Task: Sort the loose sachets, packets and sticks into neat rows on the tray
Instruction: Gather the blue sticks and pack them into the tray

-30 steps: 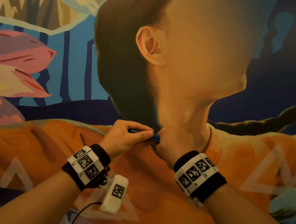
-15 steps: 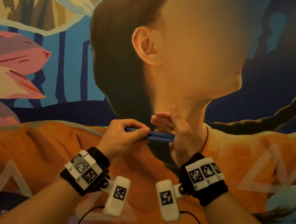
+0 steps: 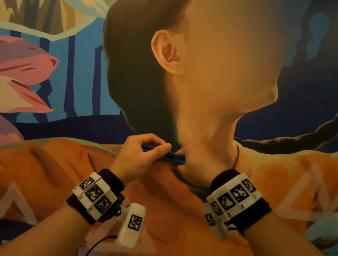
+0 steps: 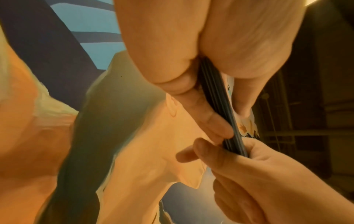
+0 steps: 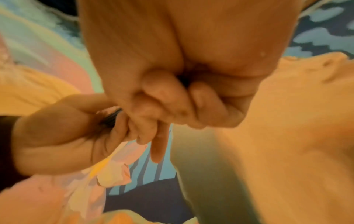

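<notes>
Between both hands | blue sticks [image 3: 166, 155] | left hand [image 3: 140, 156], right hand [image 3: 196, 162] pinch opposite ends

Bundle of thin blue sticks [image 3: 168, 155], edges aligned, lying near-horizontal, both ends hidden in fists

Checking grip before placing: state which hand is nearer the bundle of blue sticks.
Neither: left hand pinches one end of the blue sticks, right hand grips the other.
</notes>
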